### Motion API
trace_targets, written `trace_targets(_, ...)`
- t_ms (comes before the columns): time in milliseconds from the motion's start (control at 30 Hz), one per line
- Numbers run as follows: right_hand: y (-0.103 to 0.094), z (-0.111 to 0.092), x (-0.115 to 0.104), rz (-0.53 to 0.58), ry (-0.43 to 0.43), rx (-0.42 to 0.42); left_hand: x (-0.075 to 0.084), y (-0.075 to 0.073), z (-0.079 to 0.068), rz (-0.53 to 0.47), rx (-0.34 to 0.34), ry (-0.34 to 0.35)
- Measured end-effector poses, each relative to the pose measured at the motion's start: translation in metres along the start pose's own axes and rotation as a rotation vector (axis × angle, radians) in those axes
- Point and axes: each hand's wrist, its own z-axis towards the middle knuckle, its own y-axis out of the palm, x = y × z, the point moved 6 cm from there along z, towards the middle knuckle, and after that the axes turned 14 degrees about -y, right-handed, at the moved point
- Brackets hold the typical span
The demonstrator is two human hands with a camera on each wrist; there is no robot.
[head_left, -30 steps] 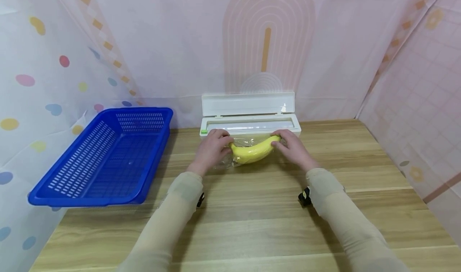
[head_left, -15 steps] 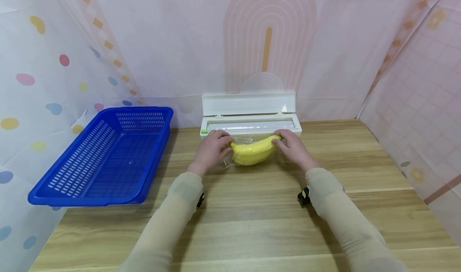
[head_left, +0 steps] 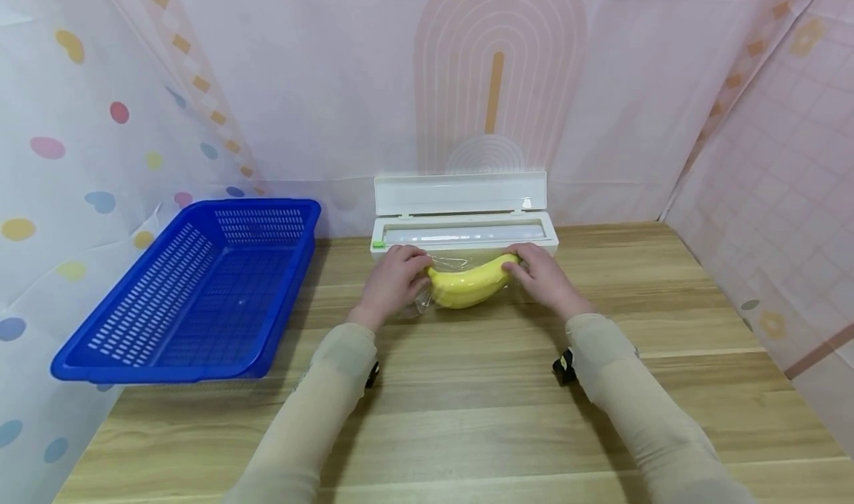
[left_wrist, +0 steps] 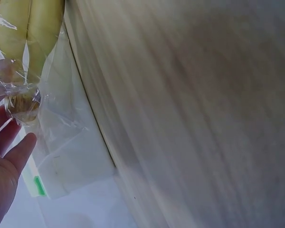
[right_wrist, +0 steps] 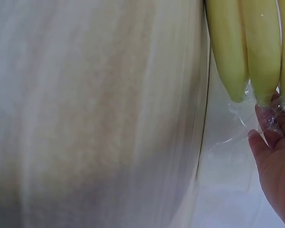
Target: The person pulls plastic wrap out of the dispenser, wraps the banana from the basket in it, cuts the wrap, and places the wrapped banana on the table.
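Observation:
A yellow bunch of bananas (head_left: pixel 470 285) is wrapped in clear plastic film (head_left: pixel 422 302), held between both hands just in front of a white cling film dispenser (head_left: pixel 460 244). My left hand (head_left: pixel 392 280) holds the wrapped stem end (left_wrist: pixel 23 103), its fingers and thumb bent around it. At the opposite end, my right hand (head_left: pixel 543 278) pinches the banana tips and the film gathered there, with the thumb on the near side. Loose film (right_wrist: pixel 235 118) spreads beside the tips in the right wrist view. The undersides of the bananas are hidden.
The dispenser's lid (head_left: pixel 460 193) stands raised against the pink backdrop (head_left: pixel 320 81), with a film roll (head_left: pixel 467 233) inside and a green slider (head_left: pixel 379 244) at its left end. A blue plastic basket (head_left: pixel 200 304) sits left on the wooden table (head_left: pixel 467 415).
The bunch has rolled slightly toward the person between the hands, showing more of its top side. Both hands stay at its ends, shifting only slightly.

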Motion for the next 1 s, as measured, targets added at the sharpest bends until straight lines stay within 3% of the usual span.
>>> trace_targets(233,0.000,-0.003,0.000,-0.062,0.045,-0.007,0.006,-0.002,0.001,0.015,0.022,0.011)
trace_targets(500,-0.006,-0.002,-0.003,-0.156,0.012,0.084,0.009,-0.003,0.002,0.047,0.007,-0.001)
trace_targets(700,-0.008,-0.001,-0.003,-0.198,0.044,0.032,0.008,-0.002,0.002,0.077,-0.008,-0.006)
trace_targets(1000,-0.010,0.000,-0.006,-0.137,0.057,-0.003,0.008,-0.005,0.001,0.091,-0.039,-0.027)
